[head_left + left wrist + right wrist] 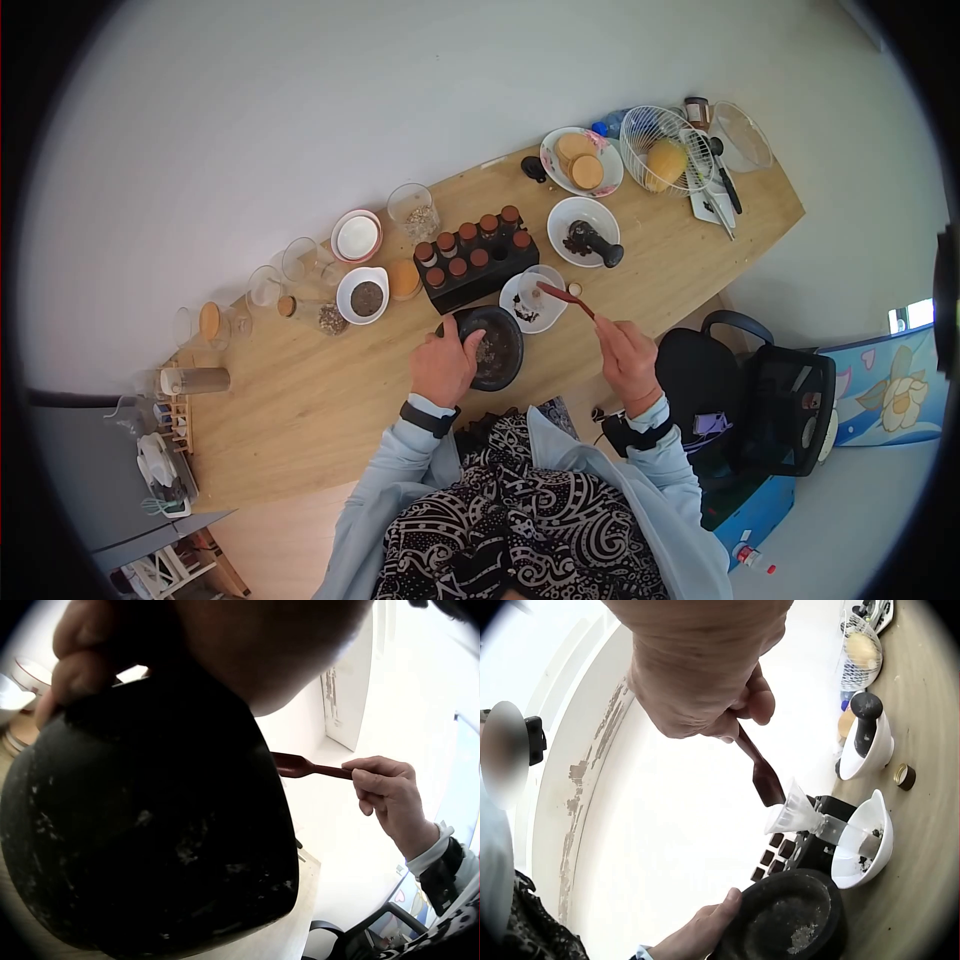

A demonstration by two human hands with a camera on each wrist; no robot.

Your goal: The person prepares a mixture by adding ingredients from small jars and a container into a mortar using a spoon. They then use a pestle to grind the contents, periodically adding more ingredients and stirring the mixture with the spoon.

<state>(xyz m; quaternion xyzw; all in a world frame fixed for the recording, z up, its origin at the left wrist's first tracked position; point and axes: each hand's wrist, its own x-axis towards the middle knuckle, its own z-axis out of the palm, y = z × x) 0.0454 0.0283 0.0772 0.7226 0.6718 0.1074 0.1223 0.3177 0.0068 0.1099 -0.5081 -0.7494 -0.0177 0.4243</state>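
My left hand (445,368) grips the near-left rim of a black stone mortar (150,855), thumb over the edge. Inside the mortar is a small patch of pale ground bits (804,939). The right hand (628,368) pinches the thin handle of a dark red-brown scoop (765,784). The scoop's blade is at the mouth of a translucent funnel (795,811). That funnel sits in the neck of a small glass jar (840,831), which stands in a white spouted bowl (886,859) holding dark bits.
Behind the mortar stands a black rack (462,294) of brown-capped jars. A second white bowl (562,212) holds a black pestle (605,250). A small cap (905,777) lies close by. Glass jars (412,208) and a bowl of dark grounds (345,300) line the left side; a wire basket (640,125) is far right.
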